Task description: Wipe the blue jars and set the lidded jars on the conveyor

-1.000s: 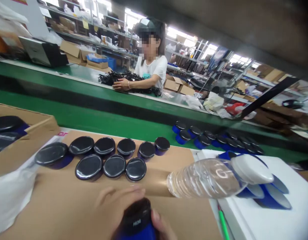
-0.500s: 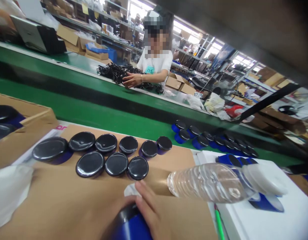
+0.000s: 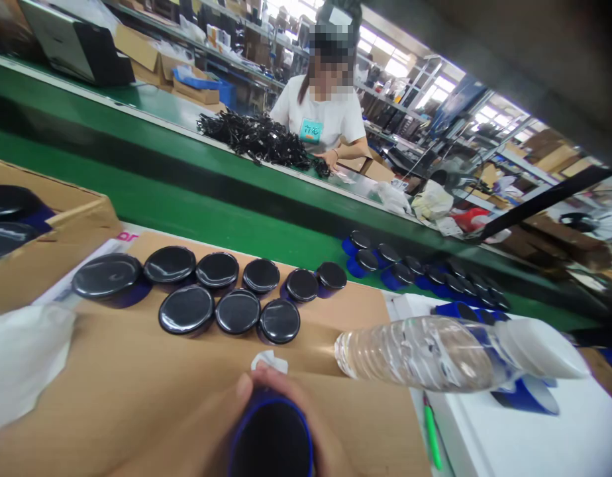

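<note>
At the bottom centre a blue cylindrical container (image 3: 271,440) is tipped so that its dark round end faces the camera. My right hand (image 3: 313,414) wraps round its far and right sides, with a small white tissue (image 3: 270,362) at the fingertips. My left hand (image 3: 206,424) is blurred and lies along the container's left side, its fingertip close to the right fingers. Just beyond, several blue containers with glossy black tops (image 3: 237,311) stand in two rows on the cardboard (image 3: 112,371).
A clear bottle (image 3: 425,351) lies right of my hands, near a green pen (image 3: 432,434) and a white box (image 3: 574,424). An open carton (image 3: 82,225) is at left. Beyond the green belt (image 3: 197,218), a person (image 3: 326,112) sits by black parts (image 3: 259,138).
The blue container has tilted and turned, showing its dark round end. My left hand has come up along its left side. The person across has moved an arm toward the right.
</note>
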Available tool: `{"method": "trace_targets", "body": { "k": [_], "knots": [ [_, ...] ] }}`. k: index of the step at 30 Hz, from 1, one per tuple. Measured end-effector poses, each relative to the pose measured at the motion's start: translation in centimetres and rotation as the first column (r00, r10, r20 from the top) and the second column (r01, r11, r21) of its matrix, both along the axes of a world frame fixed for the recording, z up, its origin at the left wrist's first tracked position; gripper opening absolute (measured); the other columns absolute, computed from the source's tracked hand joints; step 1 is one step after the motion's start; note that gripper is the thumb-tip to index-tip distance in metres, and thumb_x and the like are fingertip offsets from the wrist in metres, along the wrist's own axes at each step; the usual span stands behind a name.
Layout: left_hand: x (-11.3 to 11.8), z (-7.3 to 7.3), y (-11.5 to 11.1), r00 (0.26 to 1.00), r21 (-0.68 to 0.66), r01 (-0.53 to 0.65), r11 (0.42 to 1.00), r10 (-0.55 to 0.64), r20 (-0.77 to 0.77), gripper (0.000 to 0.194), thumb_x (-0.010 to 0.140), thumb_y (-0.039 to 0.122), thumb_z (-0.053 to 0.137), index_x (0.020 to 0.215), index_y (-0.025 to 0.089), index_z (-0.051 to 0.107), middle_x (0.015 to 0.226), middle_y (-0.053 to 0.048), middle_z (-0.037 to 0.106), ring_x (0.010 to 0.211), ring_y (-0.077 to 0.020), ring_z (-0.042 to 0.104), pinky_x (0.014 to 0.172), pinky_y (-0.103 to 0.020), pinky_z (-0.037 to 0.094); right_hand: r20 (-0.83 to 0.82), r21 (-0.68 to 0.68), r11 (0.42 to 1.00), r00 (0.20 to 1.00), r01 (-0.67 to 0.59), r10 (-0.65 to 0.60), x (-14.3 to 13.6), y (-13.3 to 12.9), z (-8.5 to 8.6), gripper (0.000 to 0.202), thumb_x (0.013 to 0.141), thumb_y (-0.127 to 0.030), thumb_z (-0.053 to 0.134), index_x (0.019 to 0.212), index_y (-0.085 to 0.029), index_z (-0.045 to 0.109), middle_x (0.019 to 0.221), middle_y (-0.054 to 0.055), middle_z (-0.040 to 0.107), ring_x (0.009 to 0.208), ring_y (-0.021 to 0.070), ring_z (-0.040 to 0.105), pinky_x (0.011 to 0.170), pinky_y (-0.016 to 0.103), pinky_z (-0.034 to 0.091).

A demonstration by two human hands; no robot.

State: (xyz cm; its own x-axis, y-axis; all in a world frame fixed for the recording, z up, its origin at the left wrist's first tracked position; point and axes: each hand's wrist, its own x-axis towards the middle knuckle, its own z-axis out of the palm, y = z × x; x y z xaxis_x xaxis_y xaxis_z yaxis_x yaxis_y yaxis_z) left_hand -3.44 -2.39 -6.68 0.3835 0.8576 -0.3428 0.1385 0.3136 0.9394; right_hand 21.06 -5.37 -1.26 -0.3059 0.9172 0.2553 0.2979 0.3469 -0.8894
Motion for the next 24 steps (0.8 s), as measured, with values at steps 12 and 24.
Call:
{"method": "trace_targets", "body": {
  "k": [12, 24],
  "knots": [
    [4.3, 8.4, 3.0, 0.97, -0.257, 0.177, 0.95, -0.124, 0.209, 0.067, 0.063, 0.081, 0.078, 0.107, 0.03, 0.081, 0.132, -0.003, 0.075, 0.134, -0.0329, 0.062, 0.116, -0.04, 0.05, -0.023, 0.264, 0.961, 0.995, -0.084, 0.094, 0.1, 1.4, -2.0, 0.052, 0.109, -0.029, 0.041, 0.16, -0.023, 0.034, 0.16, 0.008, 0.051, 0.148, 0.0192, 0.048, 0.12, 0.031, 0.039],
    [5.0, 9.4, 2.7, 0.971, -0.393, 0.087, 0.915, 0.01, 0.239, 0.066, 0.058, 0.086, 0.077, 0.105, 0.04, 0.082, 0.114, 0.007, 0.081, 0.127, -0.0281, 0.068, 0.112, -0.034, 0.052, 0.052, 0.214, 0.967, 0.99, -0.136, 0.128, 0.4, 1.7, -1.5, 0.062, 0.105, -0.024, 0.047, 0.163, -0.029, 0.026, 0.161, 0.008, 0.049, 0.149, 0.0223, 0.046, 0.119, 0.039, 0.044]
  ]
}}
